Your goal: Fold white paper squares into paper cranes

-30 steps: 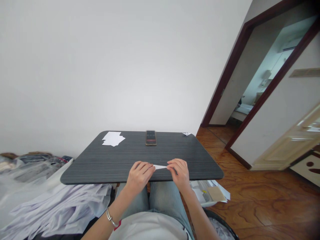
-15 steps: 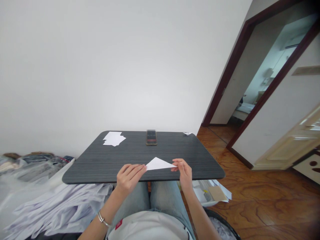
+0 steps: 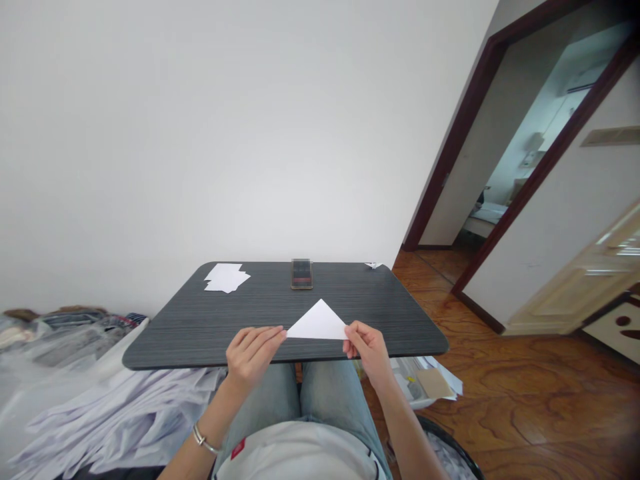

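A white paper folded into a triangle (image 3: 319,322) is held up above the near edge of the dark table (image 3: 210,320), its point facing away from me. My left hand (image 3: 250,352) pinches the triangle's left corner. My right hand (image 3: 367,347) pinches its right corner. Both hands hover just over the table's front edge, above my lap in blue jeans.
A phone (image 3: 302,274) lies at the table's far middle. A few white paper sheets (image 3: 226,277) sit at the far left, a small folded paper (image 3: 373,266) at the far right corner. Clothes (image 3: 115,413) pile on the left; papers (image 3: 425,383) lie low on the right. An open doorway (image 3: 520,160) is at right.
The paper lay nearly flat between my hands a second ago. It has been raised and tipped up so the whole triangle shows, and both hands drew slightly toward me.
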`<state>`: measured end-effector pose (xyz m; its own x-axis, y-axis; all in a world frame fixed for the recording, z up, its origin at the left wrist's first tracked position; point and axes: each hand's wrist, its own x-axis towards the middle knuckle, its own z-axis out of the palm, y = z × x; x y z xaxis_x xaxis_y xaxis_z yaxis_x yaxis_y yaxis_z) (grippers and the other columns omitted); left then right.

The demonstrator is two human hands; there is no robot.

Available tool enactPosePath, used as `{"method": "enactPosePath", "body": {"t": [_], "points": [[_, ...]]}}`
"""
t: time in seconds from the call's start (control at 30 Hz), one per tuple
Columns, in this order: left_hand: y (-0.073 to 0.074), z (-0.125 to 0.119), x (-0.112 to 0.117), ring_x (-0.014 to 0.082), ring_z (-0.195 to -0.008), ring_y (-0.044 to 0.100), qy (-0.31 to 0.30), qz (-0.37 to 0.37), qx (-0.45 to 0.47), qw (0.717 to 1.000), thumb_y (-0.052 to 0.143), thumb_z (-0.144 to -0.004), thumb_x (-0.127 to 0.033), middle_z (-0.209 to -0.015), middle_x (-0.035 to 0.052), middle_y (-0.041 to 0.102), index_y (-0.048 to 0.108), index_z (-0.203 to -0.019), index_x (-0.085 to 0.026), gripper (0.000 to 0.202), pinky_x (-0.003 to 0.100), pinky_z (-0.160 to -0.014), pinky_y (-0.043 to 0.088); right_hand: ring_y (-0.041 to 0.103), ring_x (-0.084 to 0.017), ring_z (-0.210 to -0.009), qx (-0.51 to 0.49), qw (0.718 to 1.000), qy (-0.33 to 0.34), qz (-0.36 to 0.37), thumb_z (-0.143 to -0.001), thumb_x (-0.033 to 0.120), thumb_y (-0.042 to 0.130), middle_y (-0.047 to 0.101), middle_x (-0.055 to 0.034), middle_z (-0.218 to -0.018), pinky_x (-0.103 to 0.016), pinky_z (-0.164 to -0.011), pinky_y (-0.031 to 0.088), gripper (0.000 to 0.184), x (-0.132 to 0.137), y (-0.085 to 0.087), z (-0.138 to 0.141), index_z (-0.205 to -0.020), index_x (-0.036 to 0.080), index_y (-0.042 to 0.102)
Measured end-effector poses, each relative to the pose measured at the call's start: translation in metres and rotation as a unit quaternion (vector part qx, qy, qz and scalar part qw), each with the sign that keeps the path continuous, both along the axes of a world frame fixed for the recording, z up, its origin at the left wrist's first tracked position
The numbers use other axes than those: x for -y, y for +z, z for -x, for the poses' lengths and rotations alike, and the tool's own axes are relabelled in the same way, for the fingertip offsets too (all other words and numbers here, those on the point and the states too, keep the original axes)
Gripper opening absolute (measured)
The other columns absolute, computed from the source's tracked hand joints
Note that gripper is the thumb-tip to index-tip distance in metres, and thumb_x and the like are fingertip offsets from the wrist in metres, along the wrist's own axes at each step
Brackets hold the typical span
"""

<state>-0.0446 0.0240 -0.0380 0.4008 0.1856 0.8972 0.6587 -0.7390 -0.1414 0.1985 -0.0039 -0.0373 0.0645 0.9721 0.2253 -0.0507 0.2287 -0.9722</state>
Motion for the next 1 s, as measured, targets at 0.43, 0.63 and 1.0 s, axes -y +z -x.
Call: {"method": "enactPosePath", "body": {"t": [0.43,0.63,1.0], "points": [[0.021,-0.015,0.005,0.0162,-0.077,0.063,-0.181,0.468,0.292,0.814,0.049,-0.083,-0.027,-0.088,0.0073,0.067,0.057,-0.106,-0.016,0.027,0.028,-0.069,0.051,0.044,-0.008,-0.04,0.009,1.0,-0.012,-0.02,-0.078,0.04,0.055,0.052,0.0028,-0.046,-0.02,-0.041,0.035,0.032,0.004,0.003,0.001,-0.055,0.018,0.051],[0.02,-0.032,0.007,0.0122,-0.06,0.06,-0.242,0.596,0.28,0.713,0.059,-0.076,-0.03,-0.077,0.0039,0.064,0.057,-0.108,-0.015,0.035,0.023,-0.053,0.05,0.044,-0.008,-0.04,0.018,0.999,-0.015,-0.029,-0.08,0.042,0.053,0.053,0.0018,-0.046,-0.02,-0.042,0.036,0.036,0.005,0.002,0.005,-0.053,0.017,0.053],[0.02,-0.031,0.008,0.0102,-0.055,0.057,-0.205,0.596,0.361,0.688,0.062,-0.072,-0.028,-0.067,0.0003,0.06,0.06,-0.101,-0.014,0.032,0.019,-0.046,0.048,0.058,-0.012,-0.054,-0.052,0.996,-0.016,-0.07,-0.085,0.041,0.045,0.064,-0.0026,-0.07,-0.021,-0.044,0.04,0.031,0.008,0.003,0.002,-0.09,0.019,0.066]]}}
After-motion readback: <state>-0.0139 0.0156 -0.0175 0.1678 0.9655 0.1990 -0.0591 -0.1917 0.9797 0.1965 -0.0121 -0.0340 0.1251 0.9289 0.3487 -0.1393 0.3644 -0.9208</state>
